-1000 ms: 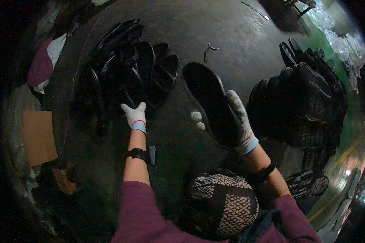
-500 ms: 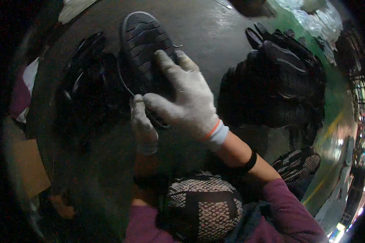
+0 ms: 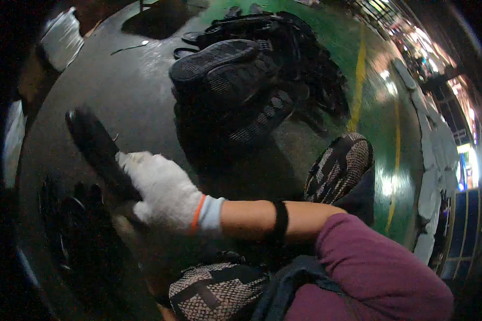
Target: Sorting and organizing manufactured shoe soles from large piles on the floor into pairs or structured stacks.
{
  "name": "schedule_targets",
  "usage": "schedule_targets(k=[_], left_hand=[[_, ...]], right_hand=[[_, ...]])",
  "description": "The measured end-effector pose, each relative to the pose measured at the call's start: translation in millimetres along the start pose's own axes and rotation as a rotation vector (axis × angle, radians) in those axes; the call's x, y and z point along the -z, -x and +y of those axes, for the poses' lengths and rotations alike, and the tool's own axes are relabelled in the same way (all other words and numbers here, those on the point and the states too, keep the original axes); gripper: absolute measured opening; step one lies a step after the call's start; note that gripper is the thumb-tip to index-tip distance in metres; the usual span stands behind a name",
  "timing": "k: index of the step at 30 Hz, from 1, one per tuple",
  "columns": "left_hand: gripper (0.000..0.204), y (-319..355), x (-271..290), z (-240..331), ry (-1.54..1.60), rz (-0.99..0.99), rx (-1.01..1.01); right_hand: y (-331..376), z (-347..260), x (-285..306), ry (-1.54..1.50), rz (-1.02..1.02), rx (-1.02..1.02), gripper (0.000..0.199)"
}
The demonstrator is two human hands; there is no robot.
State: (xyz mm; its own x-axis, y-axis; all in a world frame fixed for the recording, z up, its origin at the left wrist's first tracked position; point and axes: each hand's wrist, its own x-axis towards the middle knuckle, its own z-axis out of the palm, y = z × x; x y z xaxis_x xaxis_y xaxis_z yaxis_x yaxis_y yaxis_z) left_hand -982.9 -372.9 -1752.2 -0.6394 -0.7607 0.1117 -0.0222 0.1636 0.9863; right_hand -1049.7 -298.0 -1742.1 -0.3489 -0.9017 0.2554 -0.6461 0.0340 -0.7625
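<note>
My right hand, in a white knit glove with an orange band at the cuff, is closed around a black shoe at the left. The shoe is tilted and seen nearly edge-on, with its toe pointing up and left. A short loose thread stands out from its side. Below the right hand, a dim, blurred patch by the shoe's lower end may be my left hand; its fingers cannot be made out. A pile of black shoes lies on the floor ahead.
More black shoes lie in shadow at the lower left. Two rounded shapes in patterned cloth, one low and one right, are close to me. A yellow line crosses the green floor. A wrapped white bundle stands far left.
The view has swung right, so the shoe pile now appears nearer the middle. The shoe has turned from showing its treaded sole to edge-on. My left hand has dropped into shadow.
</note>
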Motion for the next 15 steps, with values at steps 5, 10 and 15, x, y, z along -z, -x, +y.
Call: schedule_targets(k=[5, 10, 15], left_hand=[[0.061, 6.2, 15.0, 23.1, 0.004, -0.08, -0.479], [0.053, -41.7, 47.5, 3.2, -0.114, 0.054, -0.405], [0.046, -32.6, 32.5, -51.9, -0.217, 0.056, -0.244]], right_hand=[[29.0, 29.6, 93.1, -1.542, 0.183, -0.298, 0.026], [105.0, 114.6, 141.8, -0.22, 0.226, -0.192, 0.03], [124.4, 237.6, 151.7, -0.366, 0.41, -0.466, 0.05]])
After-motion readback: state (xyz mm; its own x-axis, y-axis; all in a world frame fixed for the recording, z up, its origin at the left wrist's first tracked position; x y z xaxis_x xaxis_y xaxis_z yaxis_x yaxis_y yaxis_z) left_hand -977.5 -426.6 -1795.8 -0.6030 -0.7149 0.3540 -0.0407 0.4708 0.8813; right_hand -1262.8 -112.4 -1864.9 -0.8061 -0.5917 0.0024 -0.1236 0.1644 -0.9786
